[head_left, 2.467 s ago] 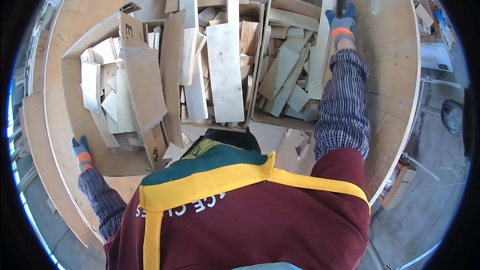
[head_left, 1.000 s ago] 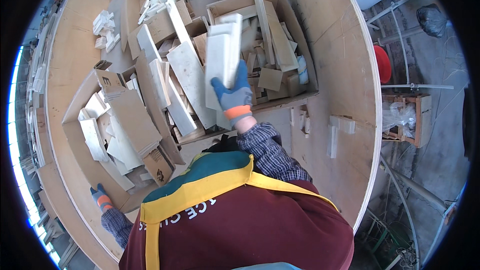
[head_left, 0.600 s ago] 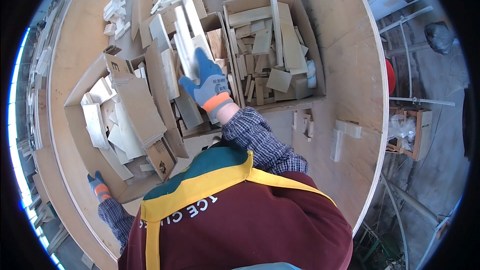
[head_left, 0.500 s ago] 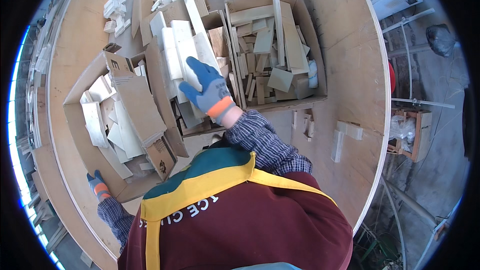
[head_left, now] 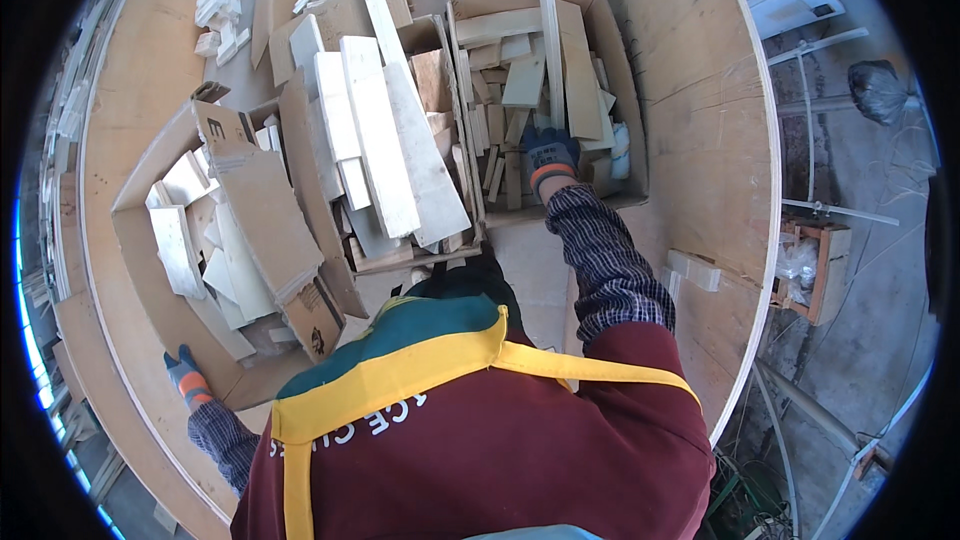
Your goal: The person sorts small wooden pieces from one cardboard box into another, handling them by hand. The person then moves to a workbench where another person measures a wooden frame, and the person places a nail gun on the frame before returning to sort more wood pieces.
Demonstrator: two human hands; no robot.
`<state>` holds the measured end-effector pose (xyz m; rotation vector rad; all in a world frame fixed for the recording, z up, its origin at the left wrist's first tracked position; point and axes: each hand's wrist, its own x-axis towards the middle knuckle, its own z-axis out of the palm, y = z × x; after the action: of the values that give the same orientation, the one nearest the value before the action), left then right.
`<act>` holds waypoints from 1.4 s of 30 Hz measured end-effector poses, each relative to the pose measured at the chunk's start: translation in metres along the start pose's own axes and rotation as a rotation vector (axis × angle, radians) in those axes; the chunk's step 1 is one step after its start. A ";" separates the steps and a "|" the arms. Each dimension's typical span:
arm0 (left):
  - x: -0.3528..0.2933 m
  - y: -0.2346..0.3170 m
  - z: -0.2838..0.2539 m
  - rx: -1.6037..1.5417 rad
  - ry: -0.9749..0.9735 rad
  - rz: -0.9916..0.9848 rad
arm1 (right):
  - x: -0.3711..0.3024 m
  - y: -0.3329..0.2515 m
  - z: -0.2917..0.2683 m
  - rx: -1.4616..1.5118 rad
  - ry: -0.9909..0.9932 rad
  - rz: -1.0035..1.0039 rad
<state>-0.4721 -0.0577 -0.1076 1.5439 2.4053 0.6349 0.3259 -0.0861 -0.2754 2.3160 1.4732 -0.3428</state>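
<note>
My right hand [head_left: 549, 152], in a blue and grey glove with an orange cuff, reaches into the right cardboard box [head_left: 632, 165]. It lies over small wood offcuts, at the near end of a long upright-edged wood strip [head_left: 551, 45]. Its fingertips are hidden, so any hold cannot be made out. My left hand [head_left: 187, 377], gloved alike, rests at the near outer corner of the left cardboard box [head_left: 150, 275], fingers apart with nothing visible in them. That box holds pale wood boards [head_left: 180, 250]. Longer white boards [head_left: 375, 130] lie across the middle box.
All boxes stand inside a large plywood bin, whose wall [head_left: 715, 130] curves round on the right. Loose white pieces [head_left: 220, 15] lie at the back left, and a small wood block [head_left: 695, 270] at the right. Outside are a wooden crate [head_left: 810, 275] and metal pipes.
My right hand has moved right, from the white boards of the middle box into the right box. Those boards sit differently now. My left hand stays at the left box's corner.
</note>
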 end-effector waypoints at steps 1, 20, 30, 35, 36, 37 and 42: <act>0.000 0.001 0.000 0.009 -0.002 0.000 | 0.005 -0.002 -0.003 -0.008 -0.069 0.016; -0.017 0.019 0.001 0.002 -0.003 -0.057 | 0.017 0.038 -0.021 0.538 -0.248 -0.170; -0.013 0.007 0.000 0.049 0.006 -0.051 | -0.005 0.047 -0.001 -0.242 -0.355 -0.472; -0.016 0.009 0.000 0.152 0.040 -0.014 | -0.008 0.066 -0.028 0.214 -0.211 -0.297; -0.018 0.010 0.001 0.133 0.034 -0.028 | -0.009 0.071 -0.033 0.438 -0.143 -0.314; -0.018 0.012 0.001 0.114 0.028 -0.038 | -0.011 0.077 -0.039 0.661 -0.074 -0.319; -0.016 0.013 0.004 0.101 0.043 -0.056 | -0.023 0.080 -0.069 1.425 -0.036 -0.515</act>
<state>-0.4529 -0.0669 -0.1057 1.5092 2.5390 0.5488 0.3890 -0.1049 -0.1895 2.6117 2.1571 -2.1263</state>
